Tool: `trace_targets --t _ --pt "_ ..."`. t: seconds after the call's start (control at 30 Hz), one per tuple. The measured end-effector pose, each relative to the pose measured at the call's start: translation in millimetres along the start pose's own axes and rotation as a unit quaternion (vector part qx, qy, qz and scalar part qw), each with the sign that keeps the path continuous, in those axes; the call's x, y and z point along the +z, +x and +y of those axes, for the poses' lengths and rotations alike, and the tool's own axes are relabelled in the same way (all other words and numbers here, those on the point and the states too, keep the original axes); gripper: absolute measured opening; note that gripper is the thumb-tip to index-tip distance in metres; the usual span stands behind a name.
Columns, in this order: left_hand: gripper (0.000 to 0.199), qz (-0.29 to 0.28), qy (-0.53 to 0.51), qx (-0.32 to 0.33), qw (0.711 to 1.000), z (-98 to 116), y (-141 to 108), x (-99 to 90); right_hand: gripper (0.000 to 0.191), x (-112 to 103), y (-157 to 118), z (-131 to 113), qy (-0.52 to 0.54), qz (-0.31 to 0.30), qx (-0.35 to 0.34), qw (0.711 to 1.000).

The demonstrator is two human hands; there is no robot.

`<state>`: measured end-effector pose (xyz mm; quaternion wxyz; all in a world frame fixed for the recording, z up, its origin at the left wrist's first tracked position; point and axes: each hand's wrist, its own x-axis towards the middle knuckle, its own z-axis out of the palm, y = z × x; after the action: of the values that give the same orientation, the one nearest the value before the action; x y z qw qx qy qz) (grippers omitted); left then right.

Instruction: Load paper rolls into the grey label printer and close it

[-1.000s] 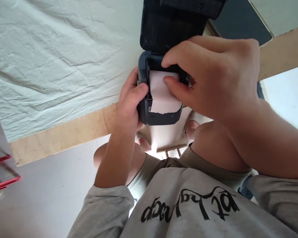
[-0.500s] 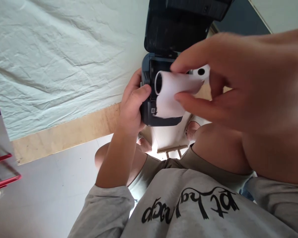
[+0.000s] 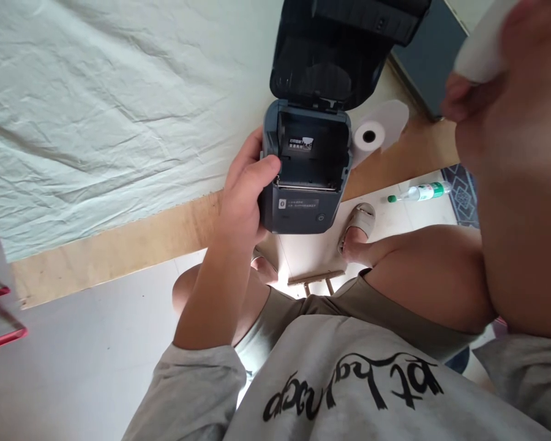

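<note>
My left hand (image 3: 243, 190) grips the left side of a small dark label printer (image 3: 298, 211), with the thumb over its edge. The printer's lid (image 3: 324, 61) is swung up, and its compartment lies bare with a small printed label inside. At the upper right, my right hand (image 3: 523, 104) holds a white paper roll (image 3: 480, 52), which is partly cut off by the frame edge. Beyond the printer's right side rests another white paper roll (image 3: 377, 142) with a dark core hole, some of its paper unrolled.
A creased pale cloth (image 3: 119, 110) covers the surface at left, above a wooden edge (image 3: 119, 245). A dark flat panel (image 3: 427, 55) lies at upper right. Below, a green-capped plastic bottle (image 3: 425, 192) lies on the floor near a patterned mat (image 3: 463, 196). Red bars (image 3: 4, 338) stand at far left.
My right hand has carried the paper roll from over the printer's compartment up and to the right. The compartment now shows fully. My left hand and the printer have barely moved.
</note>
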<state>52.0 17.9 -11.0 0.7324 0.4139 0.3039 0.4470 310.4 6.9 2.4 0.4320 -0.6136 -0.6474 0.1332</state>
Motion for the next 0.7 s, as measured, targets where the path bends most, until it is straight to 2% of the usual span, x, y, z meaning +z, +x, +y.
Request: trace_targets --t 0.07,0.2,0.33,0.5,0.6,0.7 --pt "0.026 -0.01 0.002 -0.005 1.0 1.1 -0.1 0.4 0.044 5.0 0.8 2.6 -0.045 0.015 0.0 0.999" --pt "0.037 -0.04 0.016 -0.021 0.999 2.9 -0.2 1.9 0.038 4.3 2.0 -3.3 -0.165 -0.013 0.01 0.986" --pt "0.035 -0.04 0.004 -0.013 0.999 1.5 0.0 1.2 0.037 2.2 3.3 -7.1 -0.131 0.0 -0.019 0.991" --pt "0.03 -0.019 -0.007 -0.003 1.0 -1.4 0.4 -0.9 0.044 3.1 4.8 -6.3 -0.155 0.003 -0.05 0.987" --pt "0.029 -0.011 -0.001 -0.009 1.0 -0.4 0.0 -0.2 0.041 5.9 4.8 -6.6 -0.148 -0.018 -0.024 0.989" --pt "0.028 -0.016 0.012 -0.015 1.0 1.3 -0.6 1.5 0.046 9.7 6.3 -8.6 -0.182 -0.047 0.038 0.981"
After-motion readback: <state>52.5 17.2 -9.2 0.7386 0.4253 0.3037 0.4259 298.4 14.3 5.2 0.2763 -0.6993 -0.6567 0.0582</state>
